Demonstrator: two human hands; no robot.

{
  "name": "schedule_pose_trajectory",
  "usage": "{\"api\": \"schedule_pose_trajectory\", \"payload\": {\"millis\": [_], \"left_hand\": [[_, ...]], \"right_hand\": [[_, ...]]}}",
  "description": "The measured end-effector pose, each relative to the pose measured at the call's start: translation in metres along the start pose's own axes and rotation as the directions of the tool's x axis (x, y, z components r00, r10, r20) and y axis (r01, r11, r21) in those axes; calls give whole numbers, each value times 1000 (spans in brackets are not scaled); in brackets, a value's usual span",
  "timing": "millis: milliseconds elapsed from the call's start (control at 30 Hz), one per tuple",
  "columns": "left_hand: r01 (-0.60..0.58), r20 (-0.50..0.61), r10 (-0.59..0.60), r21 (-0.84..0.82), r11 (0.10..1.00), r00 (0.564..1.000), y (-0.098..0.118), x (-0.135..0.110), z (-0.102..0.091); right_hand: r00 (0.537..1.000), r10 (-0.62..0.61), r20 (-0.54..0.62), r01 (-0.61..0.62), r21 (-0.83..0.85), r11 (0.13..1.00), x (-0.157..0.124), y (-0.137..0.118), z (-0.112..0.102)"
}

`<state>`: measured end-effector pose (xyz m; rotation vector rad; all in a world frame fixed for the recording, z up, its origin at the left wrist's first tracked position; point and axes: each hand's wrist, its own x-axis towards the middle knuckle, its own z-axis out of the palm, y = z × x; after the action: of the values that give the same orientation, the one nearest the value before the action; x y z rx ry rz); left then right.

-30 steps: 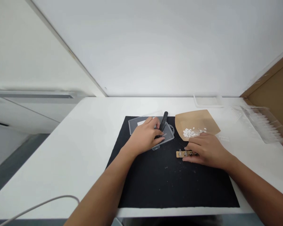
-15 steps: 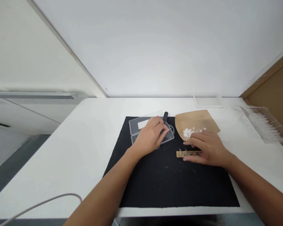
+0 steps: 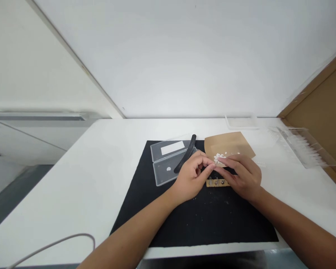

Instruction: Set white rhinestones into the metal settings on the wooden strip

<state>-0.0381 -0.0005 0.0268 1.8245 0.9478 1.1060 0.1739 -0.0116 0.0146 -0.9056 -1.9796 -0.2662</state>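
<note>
The left hand and right hand meet, fingertips pinched, just behind the tan bar with its row of small clear pieces; whether they grip anything is too small to tell. Light, steady pressure would likely suit such fine work. Left of the bar, a clear plastic hinged box lies open, a white round piece inside, a curved black file across it. Behind the bar, a brown paper sheet bears white flakes.

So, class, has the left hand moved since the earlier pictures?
Yes. Judged against the black mat, the left hand has moved right, from over the clear case to where its fingertips are close to those of the right hand.
</note>
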Motion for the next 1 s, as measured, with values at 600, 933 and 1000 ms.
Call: {"api": "schedule_pose_trajectory", "payload": {"millis": [600,933,1000], "left_hand": [[-3,30,3,8,1000,1000,-1,1,0],[163,-193,27,887,432,981,-29,4,-29],[174,-168,-48,921,347,985,-31,5,-33]], "right_hand": [[979,-97,180,58,214,975,6,9,-1],[974,189,122,-211,200,957,11,31,-3],[959,245,143,-271,201,941,9,38,-2]]}}
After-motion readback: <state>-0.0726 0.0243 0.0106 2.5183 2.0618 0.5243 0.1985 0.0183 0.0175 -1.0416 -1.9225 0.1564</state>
